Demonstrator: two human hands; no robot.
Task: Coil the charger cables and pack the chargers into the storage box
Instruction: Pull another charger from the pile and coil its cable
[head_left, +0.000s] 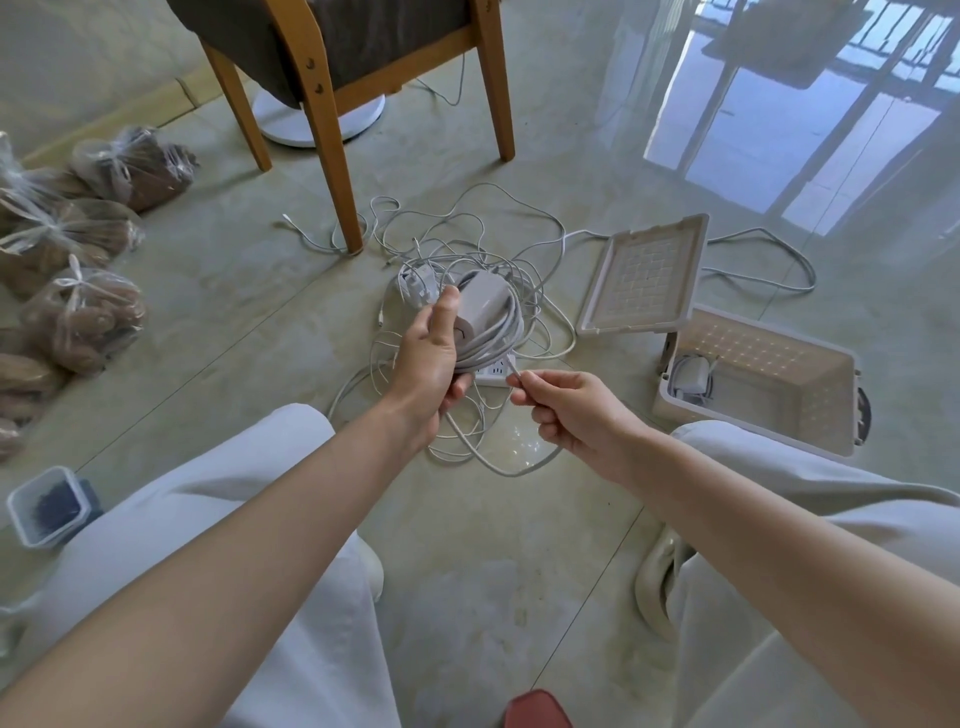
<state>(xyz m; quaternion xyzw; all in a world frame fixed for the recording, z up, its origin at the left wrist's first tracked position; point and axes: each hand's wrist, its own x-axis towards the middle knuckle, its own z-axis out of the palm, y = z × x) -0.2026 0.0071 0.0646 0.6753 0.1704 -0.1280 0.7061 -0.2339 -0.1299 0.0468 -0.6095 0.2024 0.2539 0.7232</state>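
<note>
A white charger (483, 306) is held in the left grip (431, 364), left of the open box (831, 410). The brick is pressed by the thumb on top and cupped by curled fingers below, and its cable (501, 338) is wound in loops around it. The cable end (519, 376) is pinched between thumb and forefinger of the right grip (566, 415), nearer the box. A slack loop hangs beneath both grips. A tangle of cables (467, 244) and a power strip (493, 373) are seen on the floor, left of the box. A second charger (688, 376) lies inside the box, under the raised lid (644, 275).
</note>
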